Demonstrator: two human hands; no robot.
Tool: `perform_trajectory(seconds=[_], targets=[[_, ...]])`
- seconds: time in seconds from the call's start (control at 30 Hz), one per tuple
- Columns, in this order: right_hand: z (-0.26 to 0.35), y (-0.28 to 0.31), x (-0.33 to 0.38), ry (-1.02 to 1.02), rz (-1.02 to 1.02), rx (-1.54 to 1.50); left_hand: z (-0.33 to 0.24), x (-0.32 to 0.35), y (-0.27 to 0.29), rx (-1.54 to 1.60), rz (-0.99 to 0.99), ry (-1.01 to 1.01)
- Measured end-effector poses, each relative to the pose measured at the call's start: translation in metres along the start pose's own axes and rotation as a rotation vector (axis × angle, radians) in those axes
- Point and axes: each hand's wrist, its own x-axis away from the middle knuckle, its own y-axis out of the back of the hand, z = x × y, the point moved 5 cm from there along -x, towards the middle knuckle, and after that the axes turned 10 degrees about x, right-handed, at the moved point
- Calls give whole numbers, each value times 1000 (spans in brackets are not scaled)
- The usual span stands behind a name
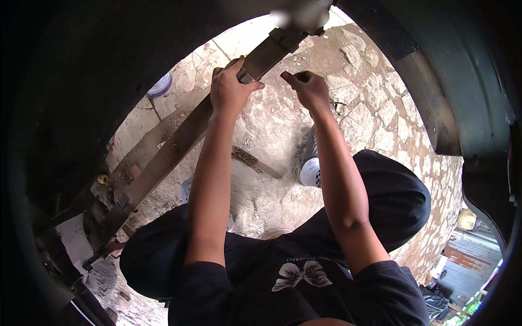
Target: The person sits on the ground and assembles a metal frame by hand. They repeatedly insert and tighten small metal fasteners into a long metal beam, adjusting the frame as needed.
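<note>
A long brown metal leaf spring (173, 145) runs slantwise from the lower left to the top centre. My left hand (228, 89) lies over its upper part, fingers wrapped round the far edge and thumb stretched along the near side, close to a clamp band. Just right of the spring and apart from it, my right hand (309, 89) is closed, with thumb and fingers curled together. Whatever it may hold is too small or hidden to make out. On the ground below and between my forearms lies a brush (254, 161) with dark bristles and a narrow handle.
Dark curved body panels (462, 70) surround me like a wheel arch. The ground is uneven stone paving (375, 103) with dirt. A white and purple round container (161, 86) stands beyond the spring. Corrugated metal sheets (470, 266) lie at the lower right.
</note>
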Motion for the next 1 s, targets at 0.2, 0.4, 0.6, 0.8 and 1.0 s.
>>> perform_trajectory(seconds=[0.2, 0.4, 0.6, 0.8, 1.0], targets=[[-12, -4, 22, -13, -100, -339, 6, -1, 2, 49, 27, 17], [0, 4, 13, 127, -188, -500, -1, 1, 0, 22, 11, 15], [24, 5, 11, 110, -93, -801, -39, 13, 7, -106, -284, -378], [31, -6, -9, 133, -147, -850, -80, -18, -8, 148, 22, -522], [22, -14, -27, 110, -191, -644, -75, -54, -19, 79, 96, -703]])
